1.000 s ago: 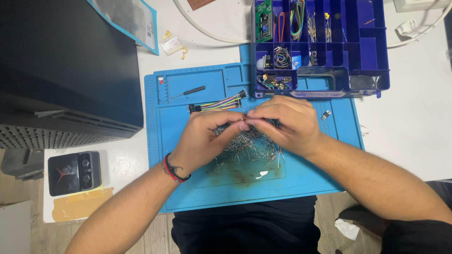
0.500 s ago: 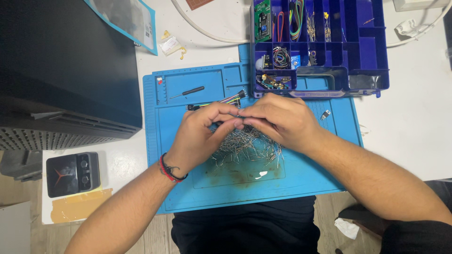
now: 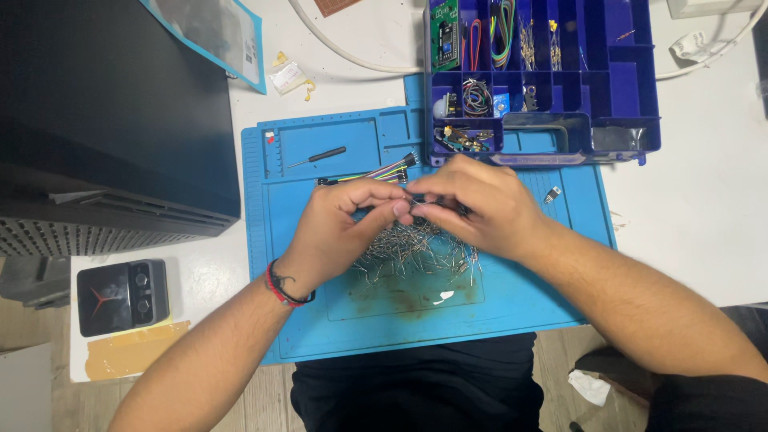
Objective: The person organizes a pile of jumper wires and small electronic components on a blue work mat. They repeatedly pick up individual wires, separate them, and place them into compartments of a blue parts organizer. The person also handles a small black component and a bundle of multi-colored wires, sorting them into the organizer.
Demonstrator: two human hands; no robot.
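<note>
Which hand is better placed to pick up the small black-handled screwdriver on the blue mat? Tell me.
Left, probably. The left hand lies on the same side as the small black-handled screwdriver, which sits above it on the blue mat. The right hand would have to cross over.

This is an electronics hobby bench: a white worktop (image 3: pixel 688 216) carries a blue soldering mat (image 3: pixel 320 320). Behind the mat sits a blue compartment box (image 3: pixel 616 88) of wires and parts; on the mat lie a small screwdriver (image 3: pixel 318 157) and a heap of loose metal component leads (image 3: pixel 416 250).
</note>
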